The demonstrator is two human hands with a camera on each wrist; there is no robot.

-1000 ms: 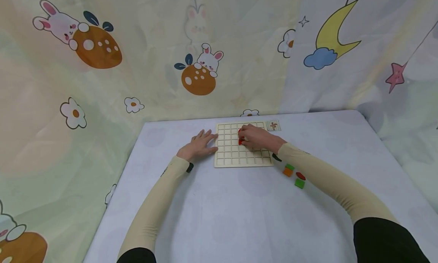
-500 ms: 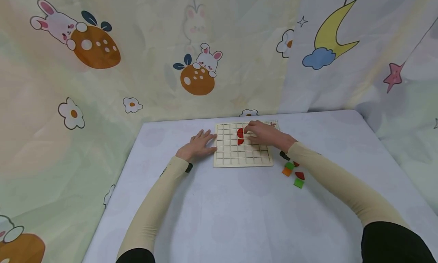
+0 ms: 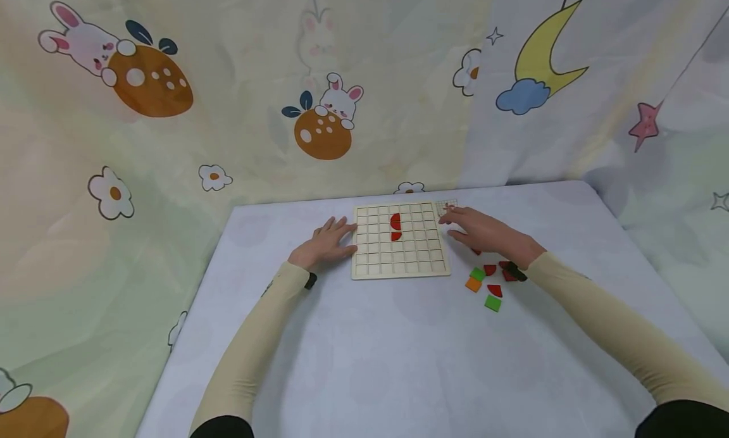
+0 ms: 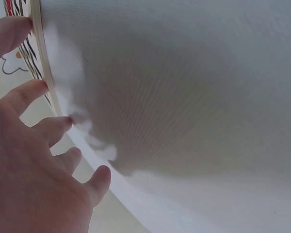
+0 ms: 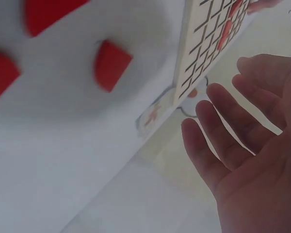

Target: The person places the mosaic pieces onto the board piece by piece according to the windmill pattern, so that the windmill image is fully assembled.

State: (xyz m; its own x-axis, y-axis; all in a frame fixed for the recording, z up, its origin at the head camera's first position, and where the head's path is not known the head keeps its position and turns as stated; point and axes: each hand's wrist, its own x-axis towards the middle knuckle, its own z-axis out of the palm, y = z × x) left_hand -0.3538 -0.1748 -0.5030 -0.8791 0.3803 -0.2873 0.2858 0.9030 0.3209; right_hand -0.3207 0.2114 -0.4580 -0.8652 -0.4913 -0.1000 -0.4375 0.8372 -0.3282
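Observation:
A pale wooden grid board point(image 3: 370, 261) lies near the far edge of the table. Red rounded pieces point(image 3: 395, 221) sit in its upper middle cells, with another red quarter-round piece point(image 3: 396, 236) just below. Fingers spread, my left hand point(image 3: 323, 243) touches the board's left edge; the left wrist view shows its fingertips against the rim. My right hand point(image 3: 484, 229) is off the board's right side, above the table, its fingers extended and holding nothing. Close to those fingers is a small pattern card point(image 3: 444, 206), partly covered in the head view. The right wrist view shows the card point(image 5: 153, 116) beside the board.
Loose pieces lie right of the board: a green square point(image 3: 493, 303), another green piece point(image 3: 477, 274), an orange square point(image 3: 473, 284) and several red quarter-rounds point(image 3: 495, 290). My right wrist partly covers some red ones. A patterned cloth backdrop point(image 3: 250, 121) rises behind the table.
My right hand has let go of the red piece on the board and moved right, past the board's edge. The red pieces there are uncovered. My left hand stays at the left edge.

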